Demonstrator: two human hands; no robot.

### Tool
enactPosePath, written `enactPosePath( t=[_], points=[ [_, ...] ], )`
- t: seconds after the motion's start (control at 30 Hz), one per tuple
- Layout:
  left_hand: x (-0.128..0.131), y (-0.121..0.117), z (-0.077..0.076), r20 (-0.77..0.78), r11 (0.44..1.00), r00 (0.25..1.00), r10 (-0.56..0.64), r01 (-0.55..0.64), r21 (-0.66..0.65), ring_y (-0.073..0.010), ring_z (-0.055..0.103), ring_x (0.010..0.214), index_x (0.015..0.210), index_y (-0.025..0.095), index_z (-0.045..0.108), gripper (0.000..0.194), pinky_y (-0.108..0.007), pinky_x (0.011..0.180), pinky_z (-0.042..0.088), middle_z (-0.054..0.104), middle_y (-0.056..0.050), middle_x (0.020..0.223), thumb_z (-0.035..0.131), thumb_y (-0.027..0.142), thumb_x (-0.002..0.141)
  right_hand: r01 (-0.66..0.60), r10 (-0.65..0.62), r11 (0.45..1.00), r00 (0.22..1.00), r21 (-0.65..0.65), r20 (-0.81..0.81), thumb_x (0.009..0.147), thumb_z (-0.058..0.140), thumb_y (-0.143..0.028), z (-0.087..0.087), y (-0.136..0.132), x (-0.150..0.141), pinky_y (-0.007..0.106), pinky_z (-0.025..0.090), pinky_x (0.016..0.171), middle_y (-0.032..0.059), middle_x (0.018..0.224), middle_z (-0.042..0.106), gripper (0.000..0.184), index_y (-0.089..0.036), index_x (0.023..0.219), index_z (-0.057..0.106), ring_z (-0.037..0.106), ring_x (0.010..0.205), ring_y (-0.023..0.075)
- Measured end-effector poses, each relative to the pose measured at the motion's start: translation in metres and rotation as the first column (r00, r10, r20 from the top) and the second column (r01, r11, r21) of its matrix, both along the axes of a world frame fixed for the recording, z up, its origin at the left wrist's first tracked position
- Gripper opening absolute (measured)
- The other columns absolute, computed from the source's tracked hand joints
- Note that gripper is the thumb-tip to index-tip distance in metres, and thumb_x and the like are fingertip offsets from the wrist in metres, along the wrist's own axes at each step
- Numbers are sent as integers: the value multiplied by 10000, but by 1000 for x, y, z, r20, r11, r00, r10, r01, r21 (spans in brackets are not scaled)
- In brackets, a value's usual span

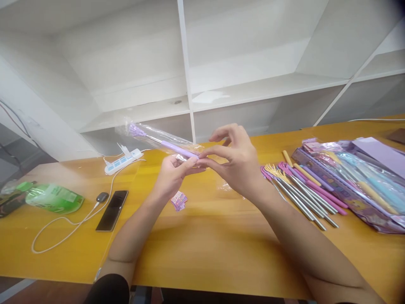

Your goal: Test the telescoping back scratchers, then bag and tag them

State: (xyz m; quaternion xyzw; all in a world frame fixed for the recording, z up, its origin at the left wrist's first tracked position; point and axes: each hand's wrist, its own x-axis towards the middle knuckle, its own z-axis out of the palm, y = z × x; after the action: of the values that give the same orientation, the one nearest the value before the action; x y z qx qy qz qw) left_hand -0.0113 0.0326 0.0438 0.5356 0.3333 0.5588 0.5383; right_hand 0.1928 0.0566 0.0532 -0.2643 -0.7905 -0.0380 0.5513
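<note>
A purple back scratcher with a claw-shaped head lies inside a clear plastic bag, held up above the table and slanting to the upper left. My left hand is closed around its lower handle end, thumb on top. At that same end, the thumb and index finger of my right hand pinch the bag's edge, while its other fingers curl free. Below the hands lies a small pile of pink printed cards. To the right rest several loose metal back scratcher rods with pink and yellow claw heads, beside coloured handle tubes.
At the right, a patterned display box holds several bagged back scratchers. On the left are a phone, a green bottle, a white cable and a power strip. White shelving rises behind the table.
</note>
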Motion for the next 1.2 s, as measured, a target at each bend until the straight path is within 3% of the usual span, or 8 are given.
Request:
enactPosePath(
  t=[0.17,0.43,0.57,0.67,0.8,0.93,1.07,1.2],
  points=[
    [-14,4,8,-77,1000,997,-4,6,17,-301,841,978,1049,157,845,344,-469,957,709,849,-129,1033,921,436,864,-221,248,965,943,-141,221,933,863,-397,8,6,14,457,575,1013,103,1293,630,343,-299,1226,713,638,1224,281],
    [-18,5,14,-131,1000,991,8,-8,2,-298,838,952,1031,139,842,366,-461,934,714,845,-134,1014,915,449,850,-201,234,971,918,-132,321,923,868,-343,10,10,24,468,592,999,104,1322,623,432,-309,1310,679,650,1210,290],
    [-21,7,14,-114,1000,993,9,-9,1,-291,836,943,1017,139,833,343,-450,915,713,843,-129,981,907,434,859,-185,216,976,903,-118,371,1012,731,-233,10,9,30,460,604,963,98,1400,603,309,-361,1294,722,648,1239,278],
    [-22,7,11,-164,1000,986,-23,24,3,-278,833,938,1068,141,823,351,-425,897,709,843,-149,1039,881,444,900,-196,199,980,930,-38,308,1043,671,-207,9,9,28,441,593,917,58,1343,664,223,-382,1132,777,660,1183,260],
    [-17,5,6,-218,997,973,-74,74,-7,-262,824,989,1248,192,777,445,-388,901,697,826,-139,1167,897,435,896,-239,219,970,937,43,274,1055,677,-223,6,10,16,450,563,938,54,1233,743,144,-327,1110,760,670,1090,244],
    [-10,5,4,-162,989,975,-149,150,-8,-288,773,1199,1386,259,723,525,-387,974,679,783,-114,1294,881,379,901,-265,252,964,936,18,244,1081,638,-250,4,13,7,421,540,868,63,1022,757,91,-265,1028,712,655,967,234],
    [-7,7,4,-93,960,956,-280,277,-43,-339,737,1274,1323,235,770,459,-421,984,672,767,-142,1329,739,521,966,-242,239,970,943,-15,233,1086,628,-263,2,14,4,412,509,840,55,983,760,92,-257,1011,680,638,925,227],
    [-7,6,1,-158,968,956,-248,250,-5,-317,737,1251,1364,238,733,501,-418,1008,654,752,-144,1357,799,517,953,-231,224,973,948,2,227,1084,635,-258,2,12,3,391,488,811,49,951,740,80,-242,1006,647,605,890,214]
  ],
)
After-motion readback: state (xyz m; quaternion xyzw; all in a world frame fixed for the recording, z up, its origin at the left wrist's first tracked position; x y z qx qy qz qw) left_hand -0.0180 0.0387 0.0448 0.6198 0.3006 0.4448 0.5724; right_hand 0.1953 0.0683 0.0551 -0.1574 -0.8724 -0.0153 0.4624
